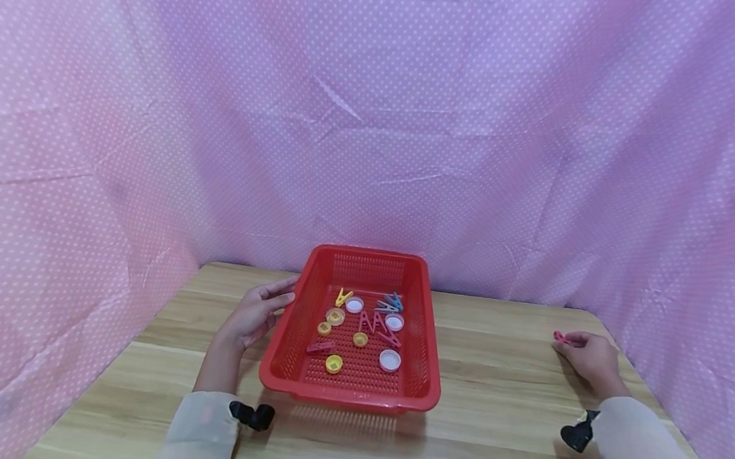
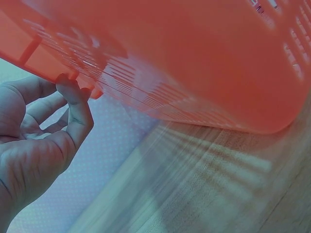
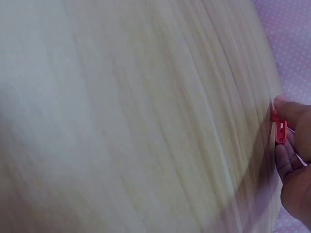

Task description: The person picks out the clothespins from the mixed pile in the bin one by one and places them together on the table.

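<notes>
A red plastic basket [image 1: 360, 397] with slotted walls stands at the middle of the table. My left hand [image 1: 249, 320] grips its left rim, and the left wrist view shows bent fingers at the rim's edge. Inside the basket are several pink clothespins [image 1: 390, 337], a yellow clothespin [image 1: 342, 297], blue clothespins [image 1: 394, 301], white bottle caps [image 1: 390, 360] and yellow caps [image 1: 333, 363]. Far off to the right, my right hand [image 1: 592, 359] pinches a small red-pink clothespin [image 3: 281, 131] between thumb and fingers, close over the tabletop.
The wooden table [image 1: 490, 385] extends on both sides of the basket. Pink dotted cloth [image 1: 383, 155] hangs behind the table and along its sides. Dark wrist cameras [image 1: 577, 436] are strapped over both pale sleeves. The basket casts a slotted shadow below its near side.
</notes>
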